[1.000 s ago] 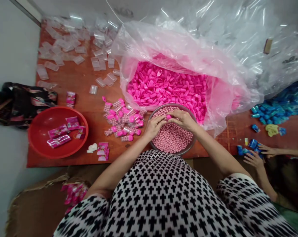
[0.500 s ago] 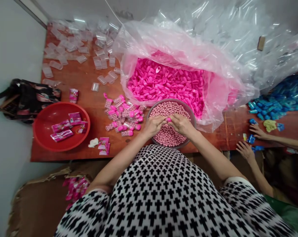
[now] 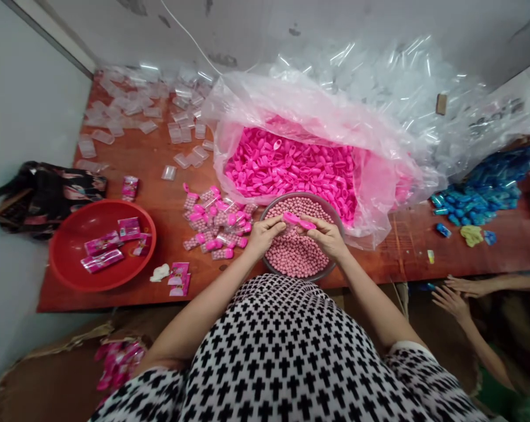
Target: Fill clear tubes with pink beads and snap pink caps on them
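My left hand (image 3: 263,235) and my right hand (image 3: 329,238) meet over a dark basin (image 3: 342,223) of small pink candy balls (image 3: 297,258). Pinched in the fingertips of both is a pink plastic cap (image 3: 291,218), which shows as two oval pink parts side by side. Whether these are one hinged piece or two caps, I cannot tell. Just behind the basin, a large clear bag (image 3: 374,187) lies open, full of loose pink caps (image 3: 286,161). Left of the basin is a heap of small clear containers with pink caps and balls (image 3: 216,225).
Pink packets lie in a red bowl (image 3: 62,252) at the left, beside a dark flowered bag (image 3: 49,193). Empty clear containers (image 3: 128,105) spread over the back left. Blue pieces (image 3: 475,202) are piled at right, where another person's hands (image 3: 455,302) are below the table edge.
The pink cap between my fingers now shows two oval parts, where one small piece showed before. My hands have parted slightly. The other person's hands have drawn back off the table.
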### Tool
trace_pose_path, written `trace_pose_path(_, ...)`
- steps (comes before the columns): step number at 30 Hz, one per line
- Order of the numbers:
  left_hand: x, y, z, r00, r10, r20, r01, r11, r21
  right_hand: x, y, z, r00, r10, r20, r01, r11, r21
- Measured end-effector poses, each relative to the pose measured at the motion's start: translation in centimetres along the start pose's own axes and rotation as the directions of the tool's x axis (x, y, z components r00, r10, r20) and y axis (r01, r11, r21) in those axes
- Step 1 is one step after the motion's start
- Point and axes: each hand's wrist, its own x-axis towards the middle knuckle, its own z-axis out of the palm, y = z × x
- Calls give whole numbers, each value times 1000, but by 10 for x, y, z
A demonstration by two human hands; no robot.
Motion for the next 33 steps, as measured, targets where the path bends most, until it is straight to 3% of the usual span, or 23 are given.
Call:
trace_pose_path(4,-1,10,-2,979,163,122,-185,964,191,6,3,-1,997,75,-27,-70,986,150)
trace_pose_path(8,-1,13,0,927,305,217,-357,895,267,11,-3,2,942,292,165,-327,909,260)
trace_pose_path(11,-3,10,3,918,332,218,-385,879,281,13,-2,10,904,346,251,-418,839,348)
trace_pose_path(18,-10,10,8,936,304,180,-349,874,338,16,29,46,941,337,-19,-286,826,485)
trace_pose_path(20,-9,9,5,948,270,170,-313,892,325,16,34,52,948,318,-2,-277,829,485)
trace_pose_path(23,-6,4,-2,970,224,95,-242,935,259,20,30,51,957,281,79,-290,892,348)
trace_pose_path(27,-7,2,-16,985,173,-11,-169,971,172,35,13,38,923,294,249,-343,922,181)
trace_pose_path(30,-13,9,-38,980,160,-115,-138,974,181,45,4,30,886,334,323,-381,920,94)
trace_pose_path(33,-18,6,-75,958,174,-227,-113,960,256,51,5,28,890,358,283,-377,926,13)
